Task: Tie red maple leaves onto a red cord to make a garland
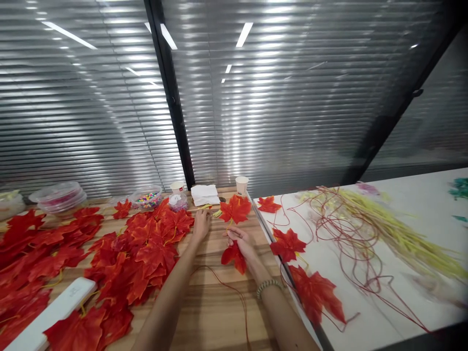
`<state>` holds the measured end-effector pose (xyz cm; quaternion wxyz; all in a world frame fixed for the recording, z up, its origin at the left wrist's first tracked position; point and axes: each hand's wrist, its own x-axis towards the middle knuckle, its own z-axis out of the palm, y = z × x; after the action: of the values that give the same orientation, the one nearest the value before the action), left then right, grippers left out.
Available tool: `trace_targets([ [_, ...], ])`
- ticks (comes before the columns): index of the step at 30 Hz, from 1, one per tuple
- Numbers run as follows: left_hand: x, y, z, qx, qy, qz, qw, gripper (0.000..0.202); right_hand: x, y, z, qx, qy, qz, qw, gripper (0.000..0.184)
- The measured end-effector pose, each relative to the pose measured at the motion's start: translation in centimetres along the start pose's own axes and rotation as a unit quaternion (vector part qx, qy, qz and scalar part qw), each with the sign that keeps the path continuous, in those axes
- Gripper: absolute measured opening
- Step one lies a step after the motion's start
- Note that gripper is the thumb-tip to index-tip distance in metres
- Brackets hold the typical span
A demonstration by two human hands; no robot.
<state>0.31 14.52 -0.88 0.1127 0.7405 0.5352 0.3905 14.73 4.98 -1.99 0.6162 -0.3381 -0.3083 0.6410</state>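
Note:
My right hand [242,241] is closed in a pinch near the middle of the wooden table. It holds a red artificial maple leaf [235,209] by its yellow stem, and another red leaf [234,257] hangs just below the fingers. A beaded bracelet [268,286] circles that wrist. My left hand [201,224] reaches to the table's back, beside small yellow stems [217,213] and a white paper [204,195]; its fingertips are too small to read. A red cord [234,287] runs over the wood between my forearms.
Red leaves lie in a large pile [146,253] on the left, with a white power bank [54,312] among them. Bead tubs [148,197] and a paper cup [242,185] line the back. Tangled red cord [347,224] and yellow strands [402,229] cover the white table [365,331].

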Motion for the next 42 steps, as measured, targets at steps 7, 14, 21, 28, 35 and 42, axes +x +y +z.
trace_targets([
  [7,-8.1,3.9,-3.3,-0.102,-0.034,-0.008,0.994,0.029,-0.6,-0.1,1.0,-0.002,-0.012,0.004,1.0,0.032],
  [14,-11.1,6.1,-4.1,-0.393,-0.052,-0.178,0.901,0.032,-2.2,-0.6,2.1,-0.056,-0.09,0.038,0.994,0.028],
  [21,-10.5,5.2,-5.2,-0.55,-0.103,-0.294,0.775,0.026,-3.0,-0.3,2.8,-0.124,-0.168,0.078,0.975,0.027],
  [28,-9.3,3.9,-6.9,-0.629,0.018,-0.296,0.719,0.02,-3.3,-1.3,2.8,-0.186,-0.124,0.044,0.974,0.03],
  [35,-7.2,-0.1,-11.9,-0.691,0.116,-0.242,0.671,0.024,-5.2,-2.0,3.7,-0.409,-0.249,-0.044,0.877,0.033],
  [42,-7.7,0.3,-11.7,-0.692,0.067,-0.243,0.677,0.023,-6.5,-1.0,4.1,-0.606,-0.177,-0.154,0.76,0.047],
])
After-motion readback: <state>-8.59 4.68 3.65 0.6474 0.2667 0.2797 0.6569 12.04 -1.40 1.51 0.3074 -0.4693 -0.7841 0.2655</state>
